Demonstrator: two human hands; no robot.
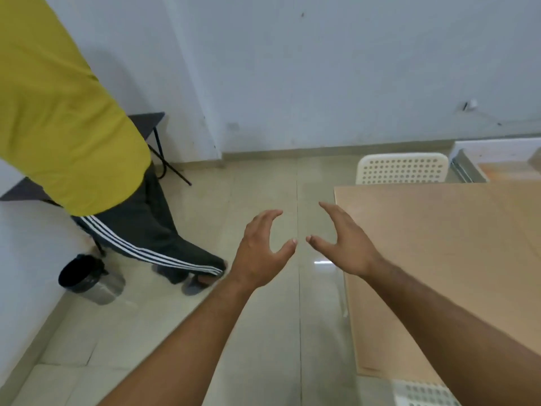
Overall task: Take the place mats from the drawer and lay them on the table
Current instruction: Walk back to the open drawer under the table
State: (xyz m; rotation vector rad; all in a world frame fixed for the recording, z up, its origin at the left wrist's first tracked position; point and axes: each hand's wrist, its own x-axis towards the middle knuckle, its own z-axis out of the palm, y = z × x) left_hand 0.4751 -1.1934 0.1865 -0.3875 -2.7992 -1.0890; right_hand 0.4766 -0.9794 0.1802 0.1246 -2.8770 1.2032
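Note:
My left hand (262, 247) and my right hand (341, 240) are stretched out in front of me over the tiled floor, both with loosely spread fingers and nothing in them. Their thumbs point toward each other, a small gap apart. A light wooden table (445, 259) fills the right side; my right hand hangs just off its left edge. At the far right, behind the table, an open drawer (468, 168) with metal rails shows part of its inside. No place mats are in view.
A person in a yellow shirt (58, 112) and striped dark trousers stands at the left, close by. A dark bin (85, 278) sits on the floor near their feet. A white perforated chair (402, 168) stands behind the table. A dark folding table (149, 121) is against the wall.

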